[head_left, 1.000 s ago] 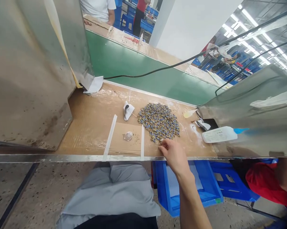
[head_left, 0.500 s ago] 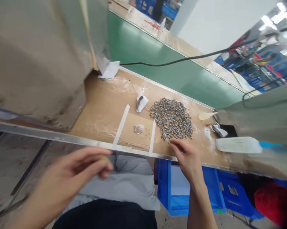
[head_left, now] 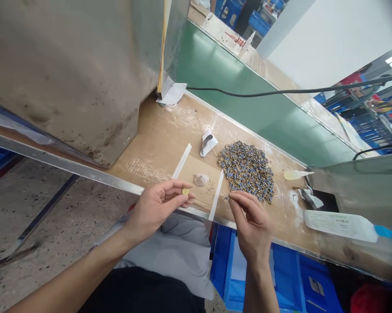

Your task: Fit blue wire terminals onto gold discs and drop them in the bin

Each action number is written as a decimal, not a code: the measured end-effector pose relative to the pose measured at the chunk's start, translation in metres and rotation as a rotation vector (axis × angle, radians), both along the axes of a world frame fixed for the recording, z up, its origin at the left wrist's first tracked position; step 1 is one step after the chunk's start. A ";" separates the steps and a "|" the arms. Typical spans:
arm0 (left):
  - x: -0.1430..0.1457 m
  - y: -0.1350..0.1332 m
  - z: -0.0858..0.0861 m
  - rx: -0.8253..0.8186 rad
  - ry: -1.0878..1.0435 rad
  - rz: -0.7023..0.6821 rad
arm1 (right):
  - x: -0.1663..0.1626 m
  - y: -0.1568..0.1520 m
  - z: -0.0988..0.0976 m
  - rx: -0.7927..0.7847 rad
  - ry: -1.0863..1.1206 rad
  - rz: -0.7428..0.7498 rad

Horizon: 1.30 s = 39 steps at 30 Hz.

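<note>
My left hand (head_left: 165, 201) is over the front edge of the bench, its thumb and fingers closed on a small round yellow disc (head_left: 185, 191). Right of it, my right hand (head_left: 251, 217) pinches a tiny blue-tipped part (head_left: 227, 198) between thumb and forefinger. Just beyond the right fingertips lies a broad pile of small blue and brass-coloured parts (head_left: 248, 169). Between the hands and a little farther back, a small pale mound (head_left: 201, 179) sits on a cardboard piece, with tiny specks scattered beside it. White tape strips (head_left: 217, 195) run along both sides of the cardboard.
A folded white paper with a dark smear (head_left: 208, 143) lies behind the cardboard. At the right are a small dropper bottle (head_left: 296, 174) and a large translucent bottle (head_left: 341, 225). A metal housing (head_left: 68, 78) stands left. Below the bench is a blue bin (head_left: 287, 278).
My left hand has moved right and up to the bench edge, close to my right hand, with the yellow disc now clearly visible. The camera view has shifted, too.
</note>
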<state>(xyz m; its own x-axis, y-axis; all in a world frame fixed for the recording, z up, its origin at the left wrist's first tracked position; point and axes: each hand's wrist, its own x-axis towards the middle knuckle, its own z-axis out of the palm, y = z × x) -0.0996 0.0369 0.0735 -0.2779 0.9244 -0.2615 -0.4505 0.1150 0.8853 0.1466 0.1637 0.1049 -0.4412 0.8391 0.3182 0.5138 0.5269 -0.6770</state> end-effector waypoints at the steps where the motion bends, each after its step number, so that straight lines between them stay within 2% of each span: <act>1: 0.000 0.001 0.000 -0.002 0.013 0.008 | -0.010 -0.002 0.003 0.026 0.019 0.014; 6: 0.001 0.001 -0.001 0.014 0.079 0.000 | -0.053 -0.001 0.006 0.126 0.108 0.061; 10: 0.001 -0.001 -0.003 0.030 0.081 -0.006 | -0.068 0.005 0.001 0.192 0.102 0.094; 24: 0.002 0.001 0.000 0.046 0.036 -0.002 | -0.075 0.006 0.003 0.326 -0.082 0.174; 32: 0.002 0.002 0.000 0.021 0.021 0.002 | -0.075 0.006 0.008 0.359 -0.141 0.241; 39: 0.002 0.001 0.001 0.006 0.020 -0.008 | -0.074 0.007 0.008 0.365 -0.135 0.243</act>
<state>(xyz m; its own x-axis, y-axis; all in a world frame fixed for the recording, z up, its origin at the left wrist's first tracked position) -0.0979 0.0375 0.0747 -0.2759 0.9280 -0.2504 -0.4316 0.1131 0.8950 0.0729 0.1707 0.1133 -0.6693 0.5497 0.4999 0.4169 0.8348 -0.3597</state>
